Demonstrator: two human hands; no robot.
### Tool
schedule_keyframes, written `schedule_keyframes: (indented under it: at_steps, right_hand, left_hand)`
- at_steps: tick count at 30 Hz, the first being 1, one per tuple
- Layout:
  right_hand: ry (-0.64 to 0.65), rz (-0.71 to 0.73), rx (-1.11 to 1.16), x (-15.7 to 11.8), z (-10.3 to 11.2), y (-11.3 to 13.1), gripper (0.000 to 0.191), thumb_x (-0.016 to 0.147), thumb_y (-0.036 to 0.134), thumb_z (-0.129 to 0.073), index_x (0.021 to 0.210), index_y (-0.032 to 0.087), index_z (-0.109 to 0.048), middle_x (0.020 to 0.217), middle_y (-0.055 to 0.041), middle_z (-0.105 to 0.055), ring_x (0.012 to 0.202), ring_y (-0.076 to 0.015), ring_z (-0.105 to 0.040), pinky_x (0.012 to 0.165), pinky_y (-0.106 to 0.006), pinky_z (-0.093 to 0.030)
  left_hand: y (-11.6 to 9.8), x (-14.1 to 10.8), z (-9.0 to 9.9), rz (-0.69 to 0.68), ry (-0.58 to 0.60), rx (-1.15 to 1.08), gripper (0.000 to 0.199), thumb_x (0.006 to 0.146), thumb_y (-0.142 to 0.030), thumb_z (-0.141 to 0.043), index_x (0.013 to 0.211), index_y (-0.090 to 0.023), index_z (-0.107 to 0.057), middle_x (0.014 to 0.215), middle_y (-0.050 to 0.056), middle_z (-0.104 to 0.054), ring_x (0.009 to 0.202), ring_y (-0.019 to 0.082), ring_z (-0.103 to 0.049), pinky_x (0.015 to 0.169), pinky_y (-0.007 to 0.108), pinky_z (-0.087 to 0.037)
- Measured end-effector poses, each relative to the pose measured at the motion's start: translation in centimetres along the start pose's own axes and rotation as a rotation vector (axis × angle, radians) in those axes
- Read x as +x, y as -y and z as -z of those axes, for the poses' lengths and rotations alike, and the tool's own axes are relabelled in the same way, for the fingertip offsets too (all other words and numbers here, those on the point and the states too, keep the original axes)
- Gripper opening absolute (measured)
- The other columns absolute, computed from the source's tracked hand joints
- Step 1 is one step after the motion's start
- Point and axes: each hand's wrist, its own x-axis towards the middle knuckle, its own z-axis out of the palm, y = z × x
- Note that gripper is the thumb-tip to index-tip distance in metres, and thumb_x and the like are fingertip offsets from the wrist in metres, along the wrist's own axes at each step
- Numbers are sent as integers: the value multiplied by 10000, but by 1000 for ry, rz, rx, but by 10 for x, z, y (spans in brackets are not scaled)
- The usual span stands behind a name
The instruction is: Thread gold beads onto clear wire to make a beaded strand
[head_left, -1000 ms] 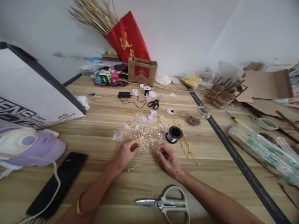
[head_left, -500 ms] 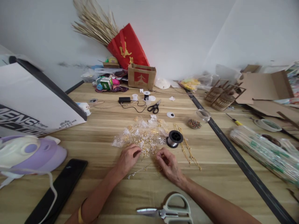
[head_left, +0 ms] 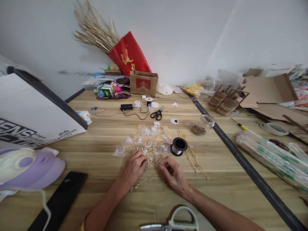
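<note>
My left hand is closed, thumb and fingertips pressed together at the near-left edge of a loose pile of small gold and clear charms. To the right of the pile, my right hand rests on the table with its fingers curled in a pinch. Whatever either hand holds is too small or hidden to make out. Between the forearms lies a thin silver chain with small charms. A black spool of clear wire stands beyond my right hand, and a gold chain stretches out beside it.
Large scissors lie close to me at the bottom. Black-handled scissors and a clear jar of beads are farther back. A purple steamer and a black flat case occupy the left; wrapped sticks the right.
The view has tilted up a little, so the table sits lower in it. My left fingers have drawn closer together by the pile; my right hand stays almost in place.
</note>
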Motion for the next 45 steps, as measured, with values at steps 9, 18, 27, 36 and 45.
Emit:
schedule_keyframes:
  at_steps: [9, 18, 27, 36, 45]
  right_hand:
    - [8, 1, 2, 0, -1, -3, 169, 899, 261, -470, 763, 180, -529, 677, -1, -503, 590, -120, -456, 512, -228, -351]
    - [14, -21, 15, 0, 0, 1, 166, 893, 268, -480, 762, 181, -534, 682, -1, -490, 595, -126, -445, 517, -234, -336]
    - [16, -14, -2, -1, 0, 0, 162, 896, 245, -475, 763, 174, -532, 685, -1, -493, 592, -117, -444, 522, -229, -342]
    - [20, 32, -3, -1, 1, 2, 158, 898, 252, -477, 772, 176, -534, 695, -7, -502, 602, -119, -460, 519, -228, -356]
    - [26, 95, -9, -2, 3, 1, 111, 891, 212, -482, 799, 176, -533, 716, -12, -515, 621, -123, -481, 550, -234, -389]
  left_hand:
    - [-1, 2, 1, 10, 29, 58, 140, 834, -149, -541, 729, -185, -627, 766, 31, -620, 771, 187, -570, 709, 296, -448]
    - [-2, 1, 2, 13, -10, -13, 151, 812, -97, -524, 698, -172, -590, 730, 36, -616, 745, 183, -555, 721, 300, -450]
    - [0, 1, 5, -28, -95, -118, 147, 781, -66, -520, 714, -153, -618, 724, 46, -639, 718, 171, -576, 693, 284, -470]
    - [-9, -1, 8, 368, -94, -671, 56, 708, -173, -619, 708, -133, -658, 680, 30, -687, 638, 137, -629, 619, 218, -509]
    - [-15, -6, 9, 468, 40, -890, 120, 646, -211, -689, 722, -119, -687, 678, 45, -707, 637, 138, -645, 612, 206, -510]
